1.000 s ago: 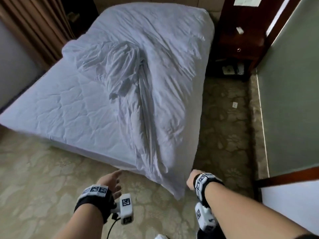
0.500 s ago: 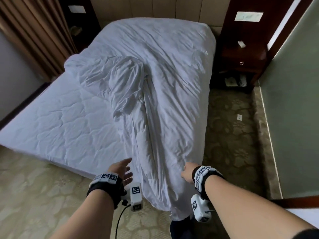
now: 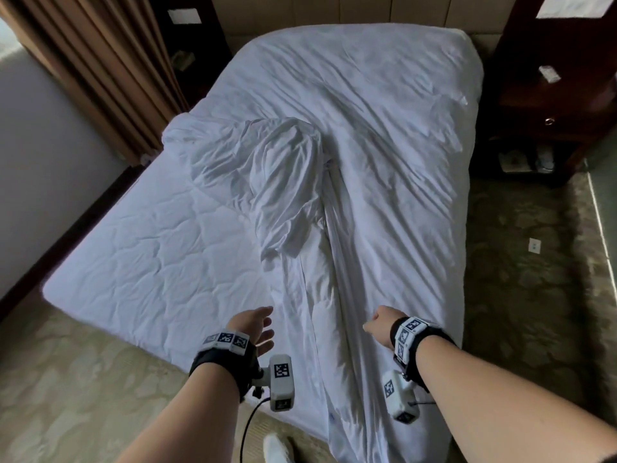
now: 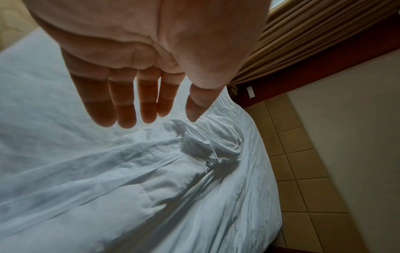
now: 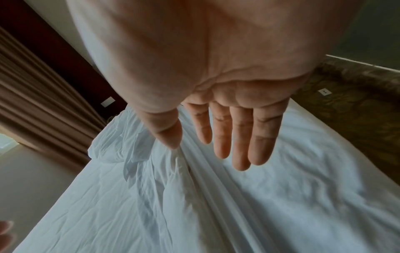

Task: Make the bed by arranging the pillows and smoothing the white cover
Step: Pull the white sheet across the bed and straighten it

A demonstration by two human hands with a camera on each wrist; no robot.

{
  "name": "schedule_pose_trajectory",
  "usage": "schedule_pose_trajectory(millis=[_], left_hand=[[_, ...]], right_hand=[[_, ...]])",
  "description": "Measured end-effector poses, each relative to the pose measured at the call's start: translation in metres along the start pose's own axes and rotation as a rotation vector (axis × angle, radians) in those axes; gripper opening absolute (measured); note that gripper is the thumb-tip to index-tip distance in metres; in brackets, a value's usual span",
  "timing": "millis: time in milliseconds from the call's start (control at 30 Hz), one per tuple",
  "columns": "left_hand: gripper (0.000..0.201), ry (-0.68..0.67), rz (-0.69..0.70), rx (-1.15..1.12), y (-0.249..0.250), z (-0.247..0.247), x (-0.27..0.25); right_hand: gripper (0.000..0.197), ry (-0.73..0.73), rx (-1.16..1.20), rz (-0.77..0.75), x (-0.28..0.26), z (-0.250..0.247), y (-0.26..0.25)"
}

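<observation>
White cover (image 3: 384, 168) lies crumpled over the bed's right half, bunched into a ridge midway, leaving the quilted mattress (image 3: 150, 262) bare at left. Since a second ago both hands have advanced from above the carpet to over the foot edge: left hand (image 3: 255, 330) with fingers spread, right hand (image 3: 379, 325) likewise, neither touching cloth. Gripping the thin, creased cotton seems next.

Dim room, window daylight from left, wide-angle edge distortion
</observation>
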State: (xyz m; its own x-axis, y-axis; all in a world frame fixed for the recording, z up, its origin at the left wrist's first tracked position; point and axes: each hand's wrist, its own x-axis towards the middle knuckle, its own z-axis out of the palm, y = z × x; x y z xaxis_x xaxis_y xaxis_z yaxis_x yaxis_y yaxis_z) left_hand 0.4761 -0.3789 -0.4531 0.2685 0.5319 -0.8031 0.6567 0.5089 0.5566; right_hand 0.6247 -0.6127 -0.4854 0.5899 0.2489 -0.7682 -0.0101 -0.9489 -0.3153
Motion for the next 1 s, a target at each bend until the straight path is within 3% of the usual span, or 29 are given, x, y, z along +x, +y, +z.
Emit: schedule_pose_trajectory(millis=[200, 367, 500, 600, 900, 1000], left_hand=[[0.028, -0.081, -0.001, 0.073, 0.064, -0.017, 0.071], [0.023, -0.260, 0.015, 0.112, 0.141, -0.038, 0.129], [0.020, -0.265, 0.054, 0.151, 0.195, -0.070, 0.156], [0.020, -0.285, 0.064, 0.206, 0.218, -0.081, 0.164], [0.016, -0.337, 0.129, 0.238, 0.238, -0.066, 0.164], [0.019, -0.308, 0.138, 0.234, 0.240, -0.063, 0.173]], right_hand=[[0.039, 0.003, 0.056, 0.106, 0.030, 0.002, -0.054], [0.021, 0.070, 0.069, 0.216, 0.046, 0.014, -0.120], [0.029, 0.049, 0.159, 0.168, 0.049, 0.031, -0.192], [0.052, 0.045, 0.306, 0.128, 0.051, 0.034, -0.225], [0.051, 0.178, 0.421, 0.213, 0.082, 0.007, -0.226], [0.063, 0.186, 0.386, 0.239, 0.104, 0.020, -0.226]])
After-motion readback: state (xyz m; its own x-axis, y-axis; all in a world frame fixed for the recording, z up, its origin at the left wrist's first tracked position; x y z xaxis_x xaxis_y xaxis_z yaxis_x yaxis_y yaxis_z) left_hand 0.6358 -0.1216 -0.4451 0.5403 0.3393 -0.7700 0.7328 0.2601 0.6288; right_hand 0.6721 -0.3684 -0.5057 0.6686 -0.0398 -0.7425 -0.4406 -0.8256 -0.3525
